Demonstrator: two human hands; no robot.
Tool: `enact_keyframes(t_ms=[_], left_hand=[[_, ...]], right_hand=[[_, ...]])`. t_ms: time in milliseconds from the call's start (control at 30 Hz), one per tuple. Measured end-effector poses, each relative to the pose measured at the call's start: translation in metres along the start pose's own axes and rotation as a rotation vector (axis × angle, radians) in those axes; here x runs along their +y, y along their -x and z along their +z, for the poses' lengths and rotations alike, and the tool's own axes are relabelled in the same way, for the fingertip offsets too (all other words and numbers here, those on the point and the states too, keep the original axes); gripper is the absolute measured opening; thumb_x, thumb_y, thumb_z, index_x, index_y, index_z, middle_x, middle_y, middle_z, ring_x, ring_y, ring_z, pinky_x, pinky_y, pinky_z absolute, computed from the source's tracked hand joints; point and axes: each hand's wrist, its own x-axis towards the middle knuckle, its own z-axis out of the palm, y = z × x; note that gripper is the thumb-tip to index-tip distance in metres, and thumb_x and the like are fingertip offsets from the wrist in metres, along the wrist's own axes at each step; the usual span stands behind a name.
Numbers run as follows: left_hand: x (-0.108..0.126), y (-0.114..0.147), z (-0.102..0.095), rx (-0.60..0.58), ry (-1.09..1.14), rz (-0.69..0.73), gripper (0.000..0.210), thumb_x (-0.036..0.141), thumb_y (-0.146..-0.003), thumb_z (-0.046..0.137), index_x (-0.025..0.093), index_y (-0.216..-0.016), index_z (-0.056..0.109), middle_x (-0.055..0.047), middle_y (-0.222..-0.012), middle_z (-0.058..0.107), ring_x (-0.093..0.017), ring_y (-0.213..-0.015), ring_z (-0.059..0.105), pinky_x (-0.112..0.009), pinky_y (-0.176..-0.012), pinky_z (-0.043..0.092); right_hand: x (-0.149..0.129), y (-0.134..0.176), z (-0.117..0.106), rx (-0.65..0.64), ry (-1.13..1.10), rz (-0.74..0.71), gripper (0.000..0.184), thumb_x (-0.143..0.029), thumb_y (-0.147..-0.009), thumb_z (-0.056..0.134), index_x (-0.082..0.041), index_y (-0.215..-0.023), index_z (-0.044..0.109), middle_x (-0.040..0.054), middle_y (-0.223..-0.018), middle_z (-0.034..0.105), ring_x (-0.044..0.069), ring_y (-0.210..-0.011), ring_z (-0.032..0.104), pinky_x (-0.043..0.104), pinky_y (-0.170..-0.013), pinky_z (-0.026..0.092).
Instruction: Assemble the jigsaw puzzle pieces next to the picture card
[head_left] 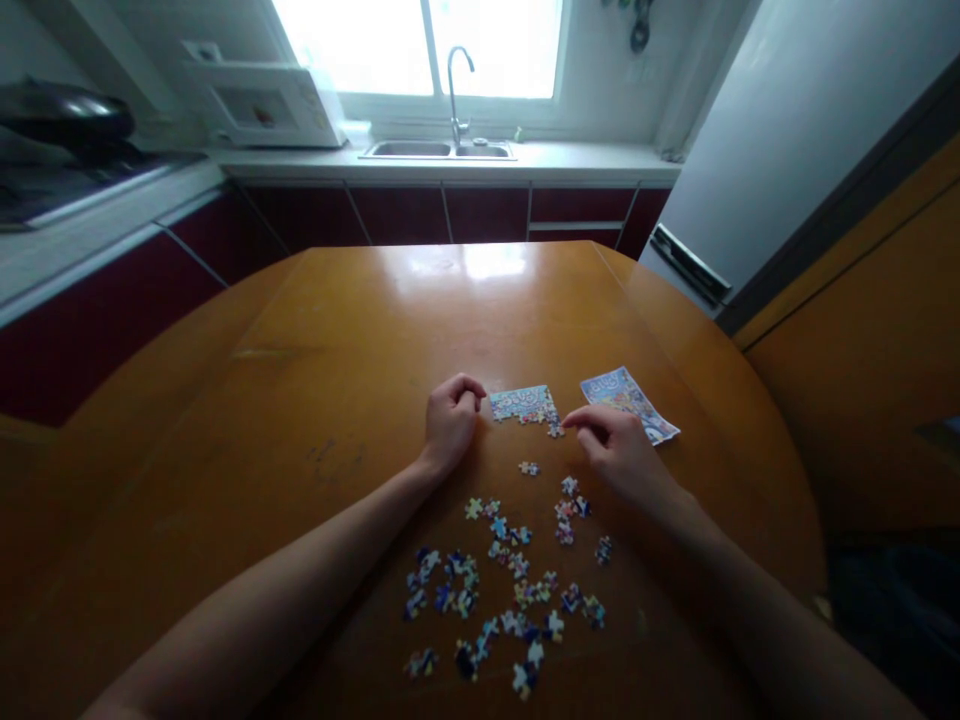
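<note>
A partly joined jigsaw puzzle (519, 402) lies flat on the table, its lower edge uneven. My left hand (454, 415) rests at its left edge with the fingers curled in; I see nothing in them. On the other side, my right hand (611, 435) stretches its index finger to a puzzle piece (556, 430) at the lower right corner of the joined part. The thumb sits apart from that fingertip. Below the puzzle lies a loose pair of pieces (529, 468). Partly under or behind my right hand is a printed picture sheet (651, 420) with matching colours.
Several loose puzzle pieces (519, 565) are scattered between my forearms on the wooden table (360, 330). Beyond the table stand a counter with a sink (411, 150) and a microwave (262, 105). A fridge (787, 130) is at the right, a pan (64, 112) on the stove at the left.
</note>
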Motion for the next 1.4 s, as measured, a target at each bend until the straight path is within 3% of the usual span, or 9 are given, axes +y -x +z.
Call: enact_keyframes(t_ms=[267,533,733,867,1000,1233,1400], left_hand=[[-0.002,0.001,0.000,-0.006,-0.002,0.004,0.017,0.013,-0.073,0.046,0.017,-0.066,0.060,0.002,-0.058,0.054,-0.013,-0.057,0.049,-0.025,-0.056,0.037],[-0.003,0.000,0.001,-0.005,0.019,0.014,0.017,0.013,-0.074,0.046,0.018,-0.066,0.061,0.002,-0.058,0.054,-0.013,-0.056,0.049,-0.025,-0.055,0.037],[-0.003,0.000,0.002,0.007,0.039,0.023,0.017,0.013,-0.075,0.047,0.018,-0.066,0.060,0.002,-0.059,0.054,-0.013,-0.057,0.049,-0.025,-0.056,0.037],[-0.002,0.000,0.003,0.008,0.049,0.017,0.016,0.014,-0.074,0.047,0.018,-0.066,0.060,0.002,-0.058,0.053,-0.013,-0.056,0.050,-0.024,-0.055,0.038],[0.001,0.001,0.003,0.003,0.058,0.018,0.016,0.013,-0.073,0.046,0.018,-0.067,0.060,0.002,-0.058,0.054,-0.013,-0.057,0.050,-0.024,-0.056,0.038],[0.002,0.001,0.003,0.006,0.045,0.016,0.016,0.015,-0.074,0.046,0.018,-0.065,0.060,0.002,-0.058,0.054,-0.013,-0.058,0.050,-0.025,-0.057,0.038],[-0.002,0.000,0.004,-0.023,0.055,0.020,0.016,0.015,-0.073,0.046,0.018,-0.067,0.061,0.002,-0.058,0.055,-0.013,-0.058,0.051,-0.025,-0.058,0.039]], right_hand=[[-0.002,0.004,0.009,-0.001,0.001,0.000,0.019,-0.014,-0.087,0.055,-0.020,-0.093,0.072,0.0046,-0.088,0.073,0.018,-0.077,0.063,0.032,-0.071,0.047],[-0.031,0.025,0.043,-0.133,0.056,-0.134,0.006,-0.022,-0.088,0.066,-0.020,-0.090,0.071,0.0053,-0.090,0.066,0.020,-0.090,0.058,0.036,-0.083,0.049],[-0.045,0.036,0.063,-0.217,0.148,-0.192,0.020,-0.031,-0.082,0.077,-0.022,-0.099,0.072,0.0068,-0.105,0.064,0.024,-0.102,0.053,0.039,-0.091,0.047],[-0.047,0.035,0.068,-0.244,0.220,-0.249,0.025,-0.033,-0.081,0.077,-0.022,-0.103,0.070,0.0090,-0.118,0.061,0.028,-0.112,0.049,0.045,-0.096,0.043],[-0.048,0.034,0.073,-0.263,0.236,-0.279,0.026,-0.034,-0.083,0.076,-0.021,-0.105,0.071,0.0097,-0.118,0.062,0.029,-0.112,0.048,0.046,-0.095,0.042],[-0.048,0.037,0.083,-0.295,0.236,-0.332,0.013,-0.032,-0.087,0.072,-0.023,-0.096,0.073,0.0076,-0.114,0.063,0.027,-0.112,0.048,0.044,-0.095,0.040],[-0.052,0.037,0.080,-0.355,0.226,-0.342,0.011,-0.026,-0.091,0.067,-0.022,-0.100,0.071,0.0081,-0.121,0.061,0.027,-0.116,0.045,0.042,-0.098,0.038]])
